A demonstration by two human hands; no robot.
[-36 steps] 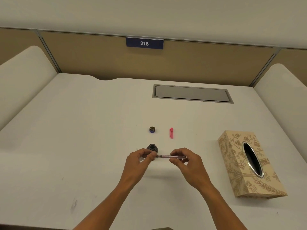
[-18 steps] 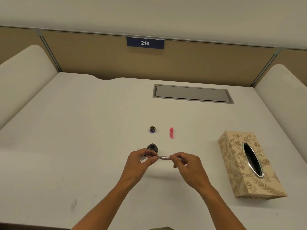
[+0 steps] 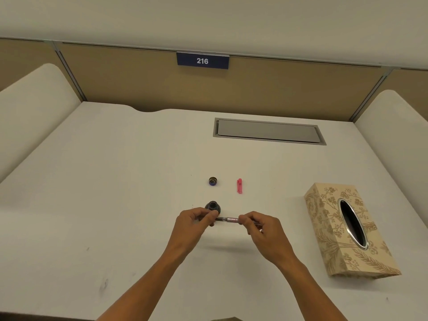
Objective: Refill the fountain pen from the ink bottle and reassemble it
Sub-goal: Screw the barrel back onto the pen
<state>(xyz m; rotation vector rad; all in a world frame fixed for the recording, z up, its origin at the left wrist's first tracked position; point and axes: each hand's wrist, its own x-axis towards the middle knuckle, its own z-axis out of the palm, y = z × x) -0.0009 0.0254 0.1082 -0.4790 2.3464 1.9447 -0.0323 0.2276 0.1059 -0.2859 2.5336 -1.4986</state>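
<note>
I hold the fountain pen (image 3: 228,219) level above the white desk (image 3: 115,205), between both hands. My left hand (image 3: 194,222) pinches its left end, and my right hand (image 3: 259,224) pinches its right part. A short pinkish, partly clear stretch of the pen shows between my fingertips. The small dark ink bottle (image 3: 212,206) stands open on the desk just behind my left fingers. Its round cap (image 3: 212,181) lies farther back. The pink pen cap (image 3: 239,186) lies to the right of the bottle cap.
A patterned beige tissue box (image 3: 347,230) sits on the right side of the desk. A grey cable hatch (image 3: 268,130) is set into the desk at the back. White side panels and a tan partition with a "216" sign (image 3: 202,60) enclose the desk.
My right hand's fingers have slid left along the pen toward my left hand, so less of the pen shows between them. The bottle and both caps have not moved.
</note>
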